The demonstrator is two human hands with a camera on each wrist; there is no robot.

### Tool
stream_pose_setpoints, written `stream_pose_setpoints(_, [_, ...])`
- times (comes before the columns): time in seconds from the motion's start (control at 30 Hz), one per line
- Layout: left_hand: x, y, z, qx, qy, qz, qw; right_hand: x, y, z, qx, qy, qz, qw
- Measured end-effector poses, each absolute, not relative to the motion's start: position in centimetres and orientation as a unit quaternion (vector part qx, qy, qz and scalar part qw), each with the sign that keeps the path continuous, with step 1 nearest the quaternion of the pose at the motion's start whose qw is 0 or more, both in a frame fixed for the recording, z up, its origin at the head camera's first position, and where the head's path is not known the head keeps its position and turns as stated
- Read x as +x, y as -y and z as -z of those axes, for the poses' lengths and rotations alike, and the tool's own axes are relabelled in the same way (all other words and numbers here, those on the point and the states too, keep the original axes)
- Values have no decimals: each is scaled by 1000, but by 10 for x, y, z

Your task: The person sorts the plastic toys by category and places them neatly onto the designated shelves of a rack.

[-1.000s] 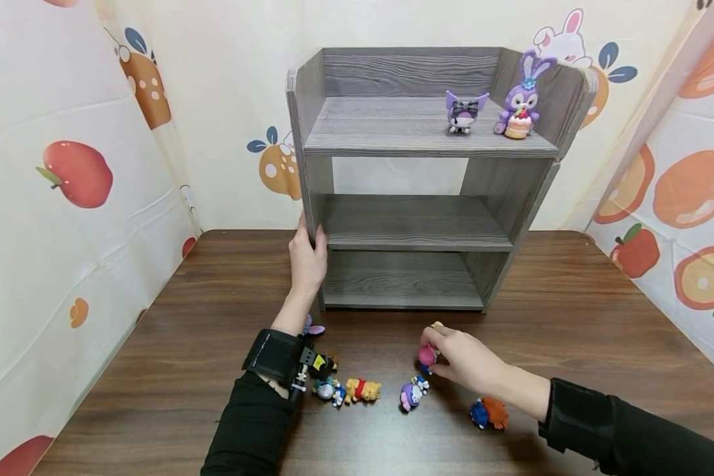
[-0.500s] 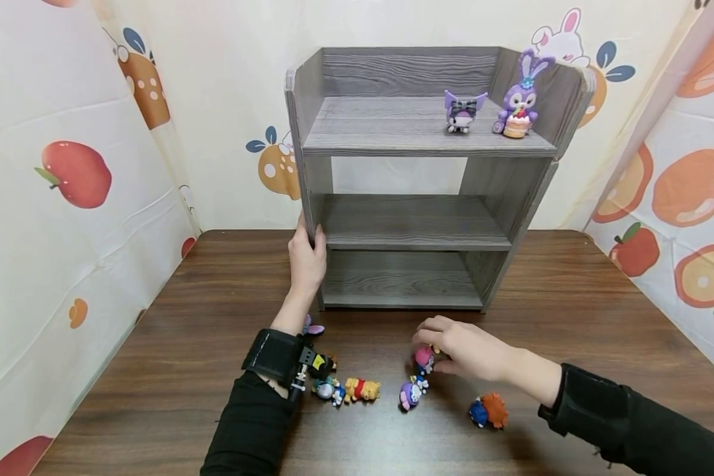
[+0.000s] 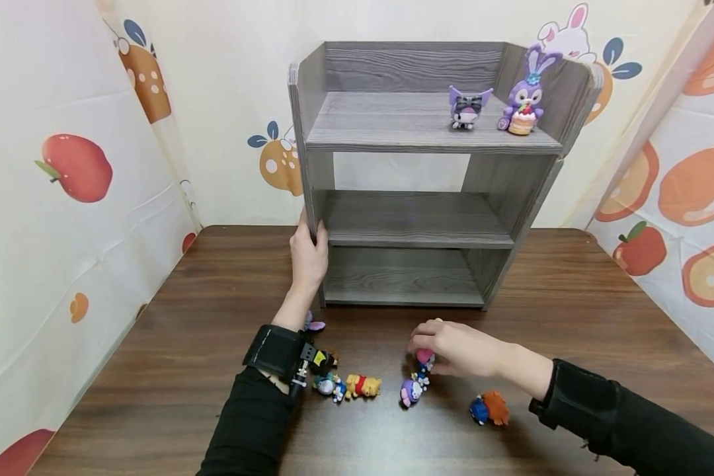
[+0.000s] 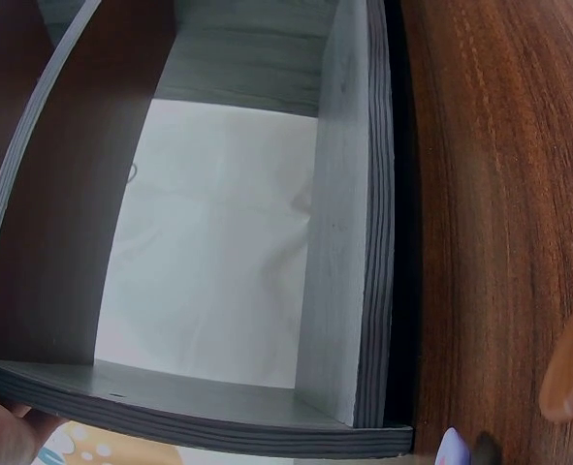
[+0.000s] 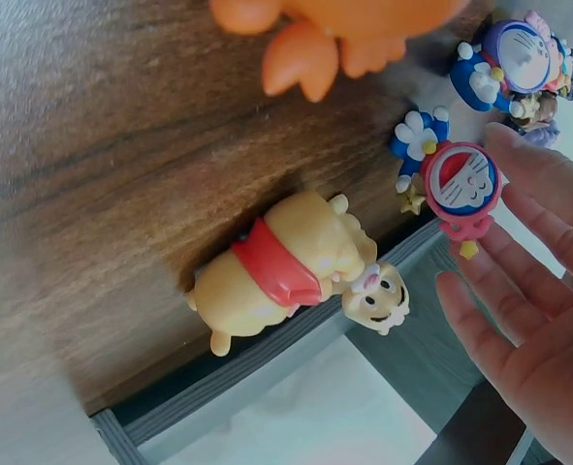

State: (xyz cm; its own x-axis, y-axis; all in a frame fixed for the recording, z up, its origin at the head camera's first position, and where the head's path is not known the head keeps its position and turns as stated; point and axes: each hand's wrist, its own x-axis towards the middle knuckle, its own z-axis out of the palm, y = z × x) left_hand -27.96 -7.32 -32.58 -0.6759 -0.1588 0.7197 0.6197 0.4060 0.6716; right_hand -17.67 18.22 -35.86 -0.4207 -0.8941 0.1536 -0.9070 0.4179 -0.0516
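My left hand grips the left side panel of a grey wooden shelf, thumb at its front edge and fingers behind. In the left wrist view, part of that hand shows at the panel's corner. My right hand is over the table around a small blue figurine with a pink hood. In the right wrist view the figurine faces up beside the extended fingers, its hood at the fingertips. A purple-hooded figurine sits right beside it.
A yellow bear figurine lies left of centre, near several small figurines partly behind my left wrist. An orange-and-blue figurine lies at the right. A purple rabbit figurine and a small purple-eared figurine stand on the top shelf.
My right hand has lowered the pink-hooded figurine beside the purple-hooded one, and its fingers have loosened. My left hand has stayed on the shelf. The head view has shifted slightly.
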Motion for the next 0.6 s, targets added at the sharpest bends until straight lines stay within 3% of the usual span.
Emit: stream_pose_setpoints(0.6, [-279,75,324,-159,764,507,367,-175,-145,350,547,833,-55,68])
